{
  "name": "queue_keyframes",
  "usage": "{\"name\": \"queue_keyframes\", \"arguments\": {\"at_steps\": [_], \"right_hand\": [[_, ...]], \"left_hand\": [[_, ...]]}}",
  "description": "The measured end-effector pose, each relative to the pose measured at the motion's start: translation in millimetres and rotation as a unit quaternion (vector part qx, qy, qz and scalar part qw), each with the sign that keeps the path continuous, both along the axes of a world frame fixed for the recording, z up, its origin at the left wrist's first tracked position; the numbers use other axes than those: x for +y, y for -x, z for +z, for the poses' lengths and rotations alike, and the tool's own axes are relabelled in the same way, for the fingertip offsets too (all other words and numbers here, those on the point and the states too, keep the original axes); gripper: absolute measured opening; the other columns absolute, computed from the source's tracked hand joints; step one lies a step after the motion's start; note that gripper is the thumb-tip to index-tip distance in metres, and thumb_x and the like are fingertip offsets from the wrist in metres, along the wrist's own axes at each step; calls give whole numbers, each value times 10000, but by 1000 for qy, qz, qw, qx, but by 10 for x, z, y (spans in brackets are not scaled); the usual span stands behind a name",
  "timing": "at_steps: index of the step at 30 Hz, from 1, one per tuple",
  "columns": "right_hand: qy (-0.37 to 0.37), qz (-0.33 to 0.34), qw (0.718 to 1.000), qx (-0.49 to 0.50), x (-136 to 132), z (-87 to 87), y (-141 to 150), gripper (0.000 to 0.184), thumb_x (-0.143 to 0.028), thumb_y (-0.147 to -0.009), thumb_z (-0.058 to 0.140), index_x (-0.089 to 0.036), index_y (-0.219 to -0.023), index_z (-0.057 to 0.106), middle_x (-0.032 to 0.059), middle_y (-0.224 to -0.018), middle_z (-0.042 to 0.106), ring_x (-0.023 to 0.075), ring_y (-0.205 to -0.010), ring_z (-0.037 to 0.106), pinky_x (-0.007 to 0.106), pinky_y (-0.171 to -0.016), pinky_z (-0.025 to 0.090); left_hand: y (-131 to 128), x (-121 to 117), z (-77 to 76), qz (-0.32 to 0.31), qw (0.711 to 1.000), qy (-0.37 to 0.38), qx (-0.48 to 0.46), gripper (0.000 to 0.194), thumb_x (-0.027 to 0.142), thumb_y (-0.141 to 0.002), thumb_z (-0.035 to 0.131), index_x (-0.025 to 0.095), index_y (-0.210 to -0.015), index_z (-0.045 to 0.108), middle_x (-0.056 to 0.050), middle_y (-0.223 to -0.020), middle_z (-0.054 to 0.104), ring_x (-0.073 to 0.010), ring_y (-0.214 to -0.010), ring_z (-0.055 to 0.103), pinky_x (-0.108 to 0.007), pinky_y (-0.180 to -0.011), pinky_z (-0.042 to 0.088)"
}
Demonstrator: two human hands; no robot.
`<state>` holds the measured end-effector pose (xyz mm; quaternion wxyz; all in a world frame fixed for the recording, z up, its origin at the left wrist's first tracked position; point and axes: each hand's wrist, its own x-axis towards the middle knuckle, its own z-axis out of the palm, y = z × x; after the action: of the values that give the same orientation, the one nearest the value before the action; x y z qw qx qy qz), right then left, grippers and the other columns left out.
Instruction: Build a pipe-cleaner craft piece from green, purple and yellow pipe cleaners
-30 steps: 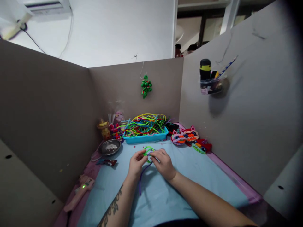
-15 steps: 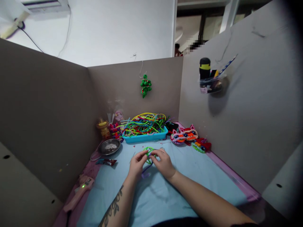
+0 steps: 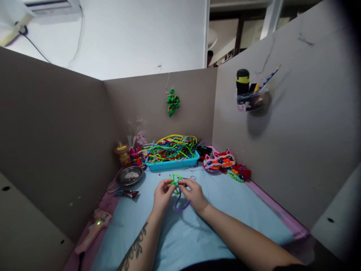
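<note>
- Green frame point(image 3: 174, 183): near side of blue tray point(image 3: 173, 165), between the hands.
- Left hand point(image 3: 163, 194): pinching frame's left side.
- Right hand point(image 3: 195, 194): pinching purple strand point(image 3: 182, 208) against frame.
- Metal bowl point(image 3: 129, 181): left of tray, nearer the person.

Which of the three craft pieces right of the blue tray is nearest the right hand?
The pink-edged piece, leftmost of the three; the red-orange piece and the green-edged piece both lie farther right and farther from the right hand.
</note>
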<state>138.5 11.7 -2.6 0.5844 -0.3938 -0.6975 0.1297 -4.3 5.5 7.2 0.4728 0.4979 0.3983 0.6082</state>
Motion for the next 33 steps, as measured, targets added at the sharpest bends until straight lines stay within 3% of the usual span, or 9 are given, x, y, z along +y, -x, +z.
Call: {"name": "queue_keyframes", "arguments": {"at_steps": [6, 13, 18, 33], "right_hand": [[8, 19, 1000, 16, 36, -52, 4, 80, -195, -765, 600, -202, -786, 677, 30, -750, 676, 174, -753, 591, 299, -709, 466], [17, 15, 1000, 19, -18, 21, 6, 56, -201, -774, 592, -198, -789, 646, 22, -729, 638, 166, -726, 575, 287, -680, 462], [-33, 9, 999, -21, -9, 36, -14, 84, -183, -782, 594, -219, -819, 661, 29, -775, 673, 183, -761, 564, 324, -728, 452], [-42, 26, 997, -66, 62, -40, -30, 73, -203, -787, 591, -218, -787, 662, 31, -754, 673, 184, -751, 559, 321, -731, 424]], "left_hand": [[-7, 5, -2, 7, 1000, 5, 8, 312, 296, -592, 746, 132, -823, 616, -24, -679, 652, -129, -629, 589, -235, -614, 443], [-28, 4, 1, 3, 1000, 28, -13, 334, 314, -567, 765, 131, -813, 635, -46, -743, 682, -149, -688, 617, -261, -671, 463], [-16, 12, -1, 10, 998, 48, -37, 360, 312, -549, 779, 121, -816, 634, -44, -712, 675, -147, -666, 617, -269, -675, 469], [17, 22, -17, -39, 997, 55, -44, 342, 295, -552, 785, 129, -815, 643, -43, -731, 679, -144, -687, 613, -269, -695, 458]]}}
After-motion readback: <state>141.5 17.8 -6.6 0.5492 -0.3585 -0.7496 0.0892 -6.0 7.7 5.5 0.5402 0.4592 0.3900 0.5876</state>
